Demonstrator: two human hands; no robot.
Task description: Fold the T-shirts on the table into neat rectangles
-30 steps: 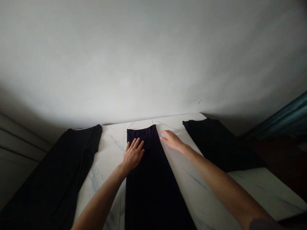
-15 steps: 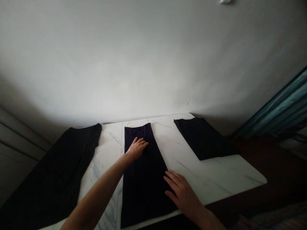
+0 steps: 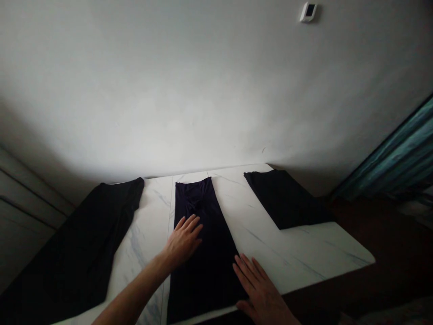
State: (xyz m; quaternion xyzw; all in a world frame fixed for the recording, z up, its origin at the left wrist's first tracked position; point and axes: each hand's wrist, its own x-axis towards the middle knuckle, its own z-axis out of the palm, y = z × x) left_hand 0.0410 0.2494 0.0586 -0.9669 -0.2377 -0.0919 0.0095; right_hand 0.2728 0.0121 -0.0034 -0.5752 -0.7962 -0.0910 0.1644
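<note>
A dark purple garment [image 3: 206, 271] lies lengthwise on the white marbled table [image 3: 270, 253], its narrow end away from me and its wider end at the near edge. Small wrinkles show in the cloth near the far end. My left hand [image 3: 184, 238] is palm down over the middle of the garment, fingers stretched and slightly apart, gripping nothing. At the garment's right edge, close to the front of the table, my right hand [image 3: 259, 289] lies flat with its fingers extended and thumb out. Its fingertips reach the cloth's border.
A black garment [image 3: 77, 243] spreads over the table's left side. Another dark garment [image 3: 287, 198], folded, lies at the right. Behind the table rises a pale wall [image 3: 189, 99] with a small white device [image 3: 308, 12]. A teal curtain [image 3: 395, 153] hangs at far right.
My left hand has slid toward me along the garment, from near its far end to its middle. My right hand has shifted slightly nearer. The view has tilted up a little.
</note>
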